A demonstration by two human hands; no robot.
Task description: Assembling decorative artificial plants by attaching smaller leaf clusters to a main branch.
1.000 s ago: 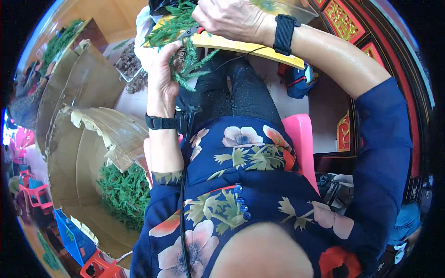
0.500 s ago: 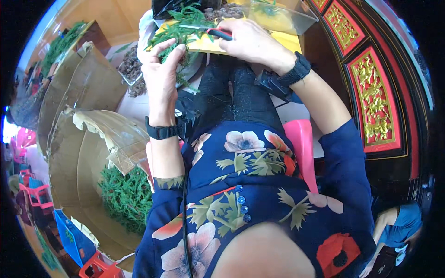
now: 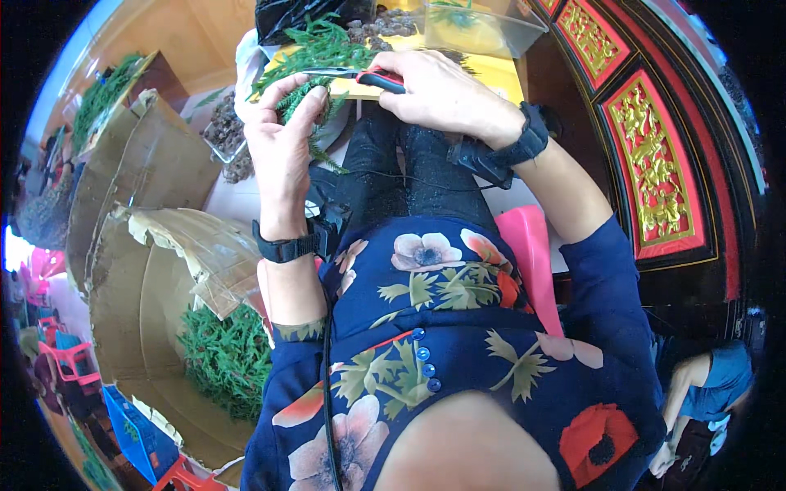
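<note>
My left hand [image 3: 282,155] pinches a light, floppy green sprig [image 3: 307,94] near its stem, top centre; my right hand [image 3: 446,94] grips red-handled scissors [image 3: 368,78].

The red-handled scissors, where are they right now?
In the head view, top centre: the red-handled scissors sit in the right hand, blades toward the green sprig held by the left hand.
</note>
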